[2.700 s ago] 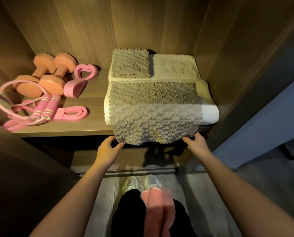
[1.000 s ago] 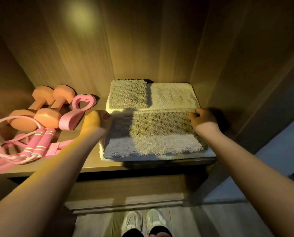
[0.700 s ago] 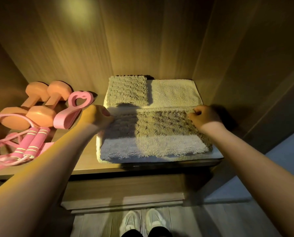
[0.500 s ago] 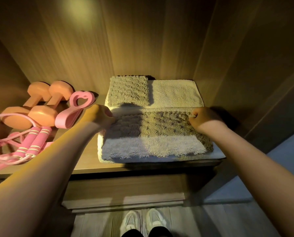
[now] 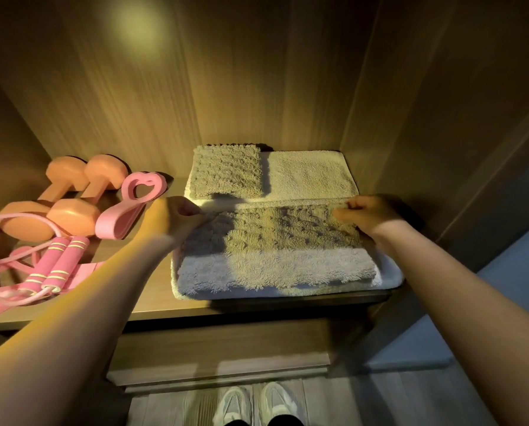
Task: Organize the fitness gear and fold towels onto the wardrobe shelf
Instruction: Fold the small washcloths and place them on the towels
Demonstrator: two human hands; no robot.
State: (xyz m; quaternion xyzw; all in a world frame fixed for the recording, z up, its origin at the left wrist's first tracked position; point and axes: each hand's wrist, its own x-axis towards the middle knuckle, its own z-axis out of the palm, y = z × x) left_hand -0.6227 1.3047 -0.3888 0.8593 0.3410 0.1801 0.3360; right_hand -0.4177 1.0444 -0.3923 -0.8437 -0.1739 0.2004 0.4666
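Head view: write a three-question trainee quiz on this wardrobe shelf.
1. True or false: the left hand and the right hand both grip the front towel.
2. Which lies just beside the left hand? A. pink heart-shaped grip B. water bottle C. yoga mat
3. How many orange dumbbells lie on the shelf?
Key: 1 true; 2 A; 3 two.

dumbbells (image 5: 72,218) orange. heart-cutout trainer (image 5: 125,216) pink. jump rope (image 5: 62,261) pink, handles w/ pale yellow stripes. top towel (image 5: 281,232) tan w/ bumpy rows, front band plain greyish. back-right towel (image 5: 309,176) cream, plain. shelf (image 5: 152,298) brown wood grain. shoes (image 5: 235,404) white/grey.
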